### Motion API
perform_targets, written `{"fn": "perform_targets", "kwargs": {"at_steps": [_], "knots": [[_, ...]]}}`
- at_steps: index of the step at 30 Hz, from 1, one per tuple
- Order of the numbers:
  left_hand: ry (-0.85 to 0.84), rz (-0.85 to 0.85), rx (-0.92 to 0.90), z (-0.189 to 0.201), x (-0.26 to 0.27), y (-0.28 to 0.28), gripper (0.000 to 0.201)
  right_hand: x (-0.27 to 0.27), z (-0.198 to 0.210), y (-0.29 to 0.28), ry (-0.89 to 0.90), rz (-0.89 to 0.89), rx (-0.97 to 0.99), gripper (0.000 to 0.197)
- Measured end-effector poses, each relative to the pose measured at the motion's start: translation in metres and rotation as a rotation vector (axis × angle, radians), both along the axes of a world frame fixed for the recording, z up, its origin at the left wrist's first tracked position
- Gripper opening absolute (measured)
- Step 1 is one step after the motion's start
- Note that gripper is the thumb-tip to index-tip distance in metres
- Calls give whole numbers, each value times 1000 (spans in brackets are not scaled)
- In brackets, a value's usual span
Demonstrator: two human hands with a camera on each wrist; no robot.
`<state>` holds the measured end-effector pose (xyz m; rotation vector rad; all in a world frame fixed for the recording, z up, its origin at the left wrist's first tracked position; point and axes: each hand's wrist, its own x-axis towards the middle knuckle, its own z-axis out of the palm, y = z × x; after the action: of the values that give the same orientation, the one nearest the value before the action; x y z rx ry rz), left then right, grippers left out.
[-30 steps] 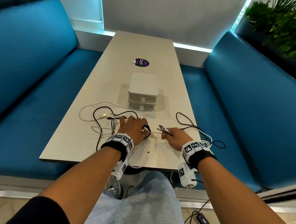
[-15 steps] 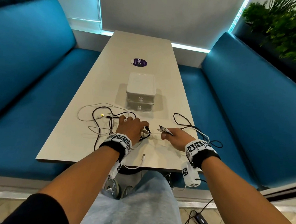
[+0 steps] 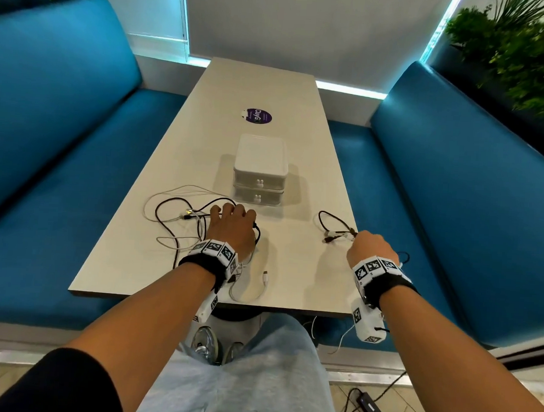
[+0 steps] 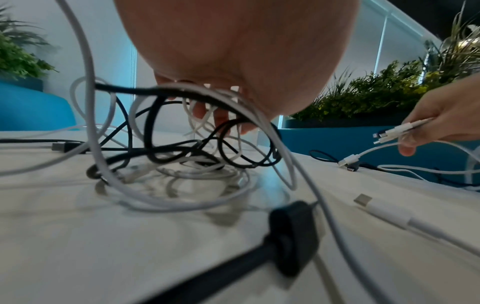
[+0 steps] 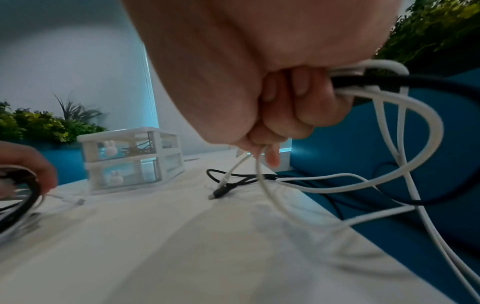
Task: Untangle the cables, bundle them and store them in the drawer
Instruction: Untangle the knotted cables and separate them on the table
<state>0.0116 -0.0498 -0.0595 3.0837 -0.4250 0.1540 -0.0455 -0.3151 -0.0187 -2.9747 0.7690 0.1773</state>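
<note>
A tangle of black and white cables [image 3: 175,219] lies on the table [image 3: 295,270] left of centre. My left hand [image 3: 232,225] rests on it, and its fingers [image 4: 221,119] hook into the cable loops [image 4: 182,148]. Near the table's right edge my right hand [image 3: 369,248] grips several white and black cable ends [image 3: 335,236]; their plugs [image 4: 389,133] stick out of the fist [image 5: 280,115]. More of those cables trail over the right edge. The white two-drawer unit [image 3: 260,167] stands behind the hands with both drawers closed.
A loose white USB plug [image 3: 265,276] lies near the front edge. A purple sticker [image 3: 256,115] is farther back on the table. Blue benches [image 3: 454,190] flank both sides. A power adapter [image 3: 370,408] lies on the floor at right.
My right hand has moved right, away from the left hand, drawing the gripped cable ends toward the table's right edge. The left hand has stayed on the tangle.
</note>
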Motion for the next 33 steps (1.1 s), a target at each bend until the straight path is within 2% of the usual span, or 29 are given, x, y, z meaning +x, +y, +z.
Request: {"fn": "perform_targets", "kwargs": {"at_steps": [3, 6, 9, 12, 15, 17, 20, 23, 26, 31, 33], "knots": [[-31, -18, -84, 1, -1, -1, 40, -3, -5, -2, -95, -34, 37, 19], [-41, -36, -127, 5, -3, -4, 43, -5, -10, 6, -190, 64, 114, 20], [-60, 1, -103, 12, -7, -2, 44, -7, -16, 20, -182, 227, 189, 19], [-69, 1, -103, 16, -11, 1, 42, -9, -25, 32, -125, 303, 233, 25], [-68, -143, -153, 20, -18, 4, 29, -12, -31, 46, -45, 347, 337, 28], [-82, -270, -119, 20, -24, 4, 22, -14, -34, 53, -10, 395, 358, 27], [-10, -393, -53, 22, -34, 1, 28, -18, -40, 61, 22, 472, 301, 26], [190, -448, 100, 24, -44, -3, 40, -20, -38, 61, 38, 436, 214, 27], [292, -484, 257, 19, -51, -5, 45, -19, -30, 54, 49, 327, 126, 25], [366, -456, 259, 18, -53, -9, 21, -26, -21, 39, 89, 232, 61, 17], [374, -440, 256, 20, -53, -10, 22, -32, -19, 35, 94, 204, 33, 10]]}}
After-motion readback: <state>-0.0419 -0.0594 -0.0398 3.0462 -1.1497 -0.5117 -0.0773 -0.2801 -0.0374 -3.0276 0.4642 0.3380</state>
